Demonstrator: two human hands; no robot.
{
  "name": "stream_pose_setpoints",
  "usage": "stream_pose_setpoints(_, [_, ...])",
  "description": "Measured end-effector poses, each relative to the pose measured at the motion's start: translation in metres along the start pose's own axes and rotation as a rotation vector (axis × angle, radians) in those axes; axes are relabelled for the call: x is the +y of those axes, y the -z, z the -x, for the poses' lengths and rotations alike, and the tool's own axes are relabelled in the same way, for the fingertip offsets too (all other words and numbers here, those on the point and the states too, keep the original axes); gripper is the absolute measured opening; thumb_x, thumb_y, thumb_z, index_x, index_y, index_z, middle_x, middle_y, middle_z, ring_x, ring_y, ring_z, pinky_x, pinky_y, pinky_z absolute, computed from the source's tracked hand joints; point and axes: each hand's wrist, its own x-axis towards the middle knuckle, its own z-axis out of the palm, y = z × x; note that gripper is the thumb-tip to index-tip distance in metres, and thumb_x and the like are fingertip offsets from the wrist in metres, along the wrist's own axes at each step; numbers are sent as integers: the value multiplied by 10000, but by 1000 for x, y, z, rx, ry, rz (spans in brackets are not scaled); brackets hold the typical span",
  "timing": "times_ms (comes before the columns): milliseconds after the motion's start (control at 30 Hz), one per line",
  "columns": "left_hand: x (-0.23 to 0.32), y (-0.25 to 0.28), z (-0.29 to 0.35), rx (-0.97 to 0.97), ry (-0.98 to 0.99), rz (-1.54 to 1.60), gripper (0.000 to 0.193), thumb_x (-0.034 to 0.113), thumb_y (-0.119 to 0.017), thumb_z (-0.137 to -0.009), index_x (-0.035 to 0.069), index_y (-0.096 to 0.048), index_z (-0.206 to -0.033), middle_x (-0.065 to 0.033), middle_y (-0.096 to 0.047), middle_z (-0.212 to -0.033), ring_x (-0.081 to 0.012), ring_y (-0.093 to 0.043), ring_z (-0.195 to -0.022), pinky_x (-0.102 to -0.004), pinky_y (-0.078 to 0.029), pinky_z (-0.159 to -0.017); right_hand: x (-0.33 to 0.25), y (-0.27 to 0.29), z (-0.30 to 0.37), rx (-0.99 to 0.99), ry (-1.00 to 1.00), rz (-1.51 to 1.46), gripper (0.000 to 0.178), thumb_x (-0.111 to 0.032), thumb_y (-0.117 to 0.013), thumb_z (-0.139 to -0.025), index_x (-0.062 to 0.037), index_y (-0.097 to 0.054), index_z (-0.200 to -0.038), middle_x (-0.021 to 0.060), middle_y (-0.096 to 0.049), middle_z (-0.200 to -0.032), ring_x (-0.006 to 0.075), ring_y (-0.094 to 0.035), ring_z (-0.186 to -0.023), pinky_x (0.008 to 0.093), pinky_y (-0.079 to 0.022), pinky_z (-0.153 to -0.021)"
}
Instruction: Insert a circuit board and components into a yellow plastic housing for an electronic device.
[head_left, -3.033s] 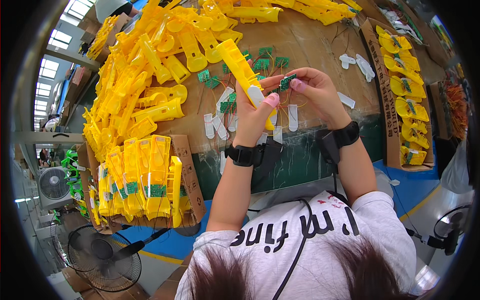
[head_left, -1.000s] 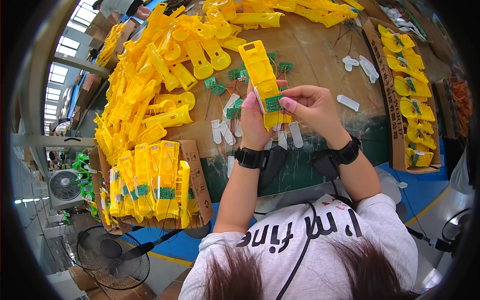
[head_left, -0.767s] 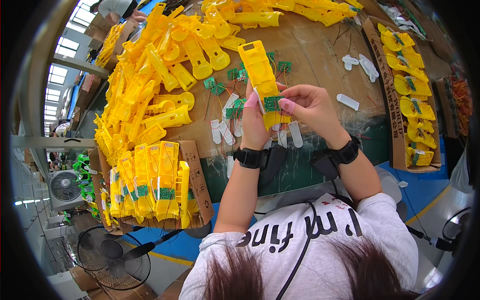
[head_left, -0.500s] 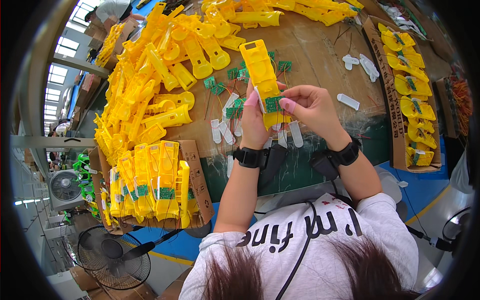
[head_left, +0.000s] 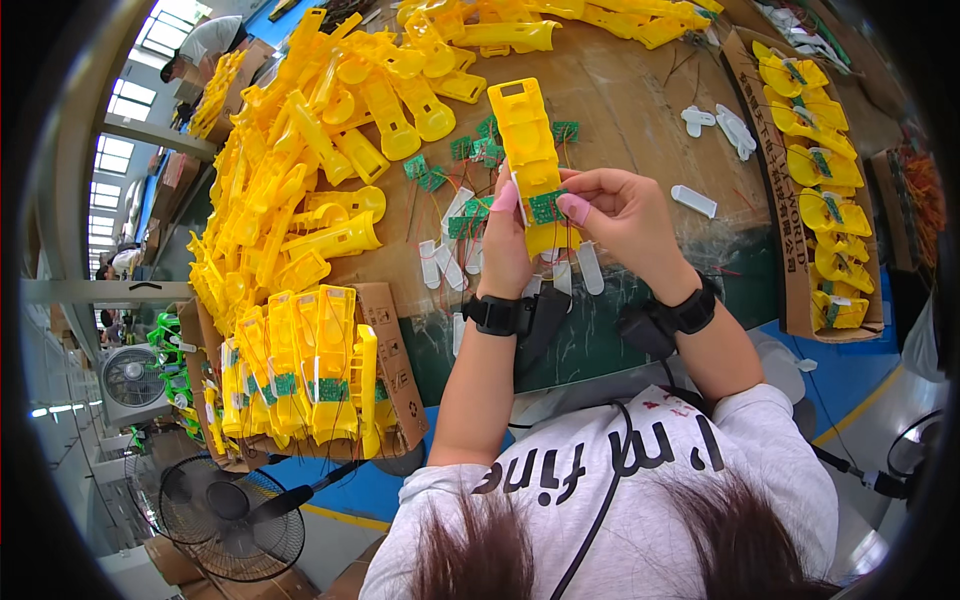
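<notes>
Head view: brown cardboard tray [head_left: 392, 352] holds yellow housings [head_left: 300, 370].

– What have I got in view?

– A long yellow plastic shell [head_left: 530, 160], held up off the bench and nearly upright, tilted slightly left. I see a rectangular opening near its top end.

– And the board?

– A small green circuit board [head_left: 546, 206] sits against the shell's lower half, thin wires trailing from it. I can't tell if it's fully seated.
</notes>
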Motion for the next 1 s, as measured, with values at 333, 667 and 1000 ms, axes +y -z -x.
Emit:
stream_pose_setpoints(333, [-4,1,-1,-71,-179,45,345,225,-295,-927,51,-374,-1214,-137,-532,-1081,-230,-545,-974,-344,-453,-845,-4,-10,8,94,201,226,133,-6,-631,-758,63,-611,-870,96,-638,-871,108,-626,-704,210,-510,-617])
stream_pose_setpoints(667, [-5,-1,-2,-37,-229,-6,349,242,-229,-931,71,-373,-1200,-135,-539,-1044,-216,-552,-934,-340,-453,-833,-5,-15,11,142,442,484,117,-5,-646,-725,24,-618,-834,97,-607,-750,140,-625,-619,217,-501,-560])
stream_pose_setpoints(1000, [-8,0,-2,11,-226,-88,378,289,-220,-933,110,-325,-1248,-136,-532,-1048,-211,-547,-936,-335,-446,-842,-3,-15,10,139,486,485,112,-1,-645,-724,24,-616,-829,100,-606,-752,143,-624,-621,228,-505,-561])
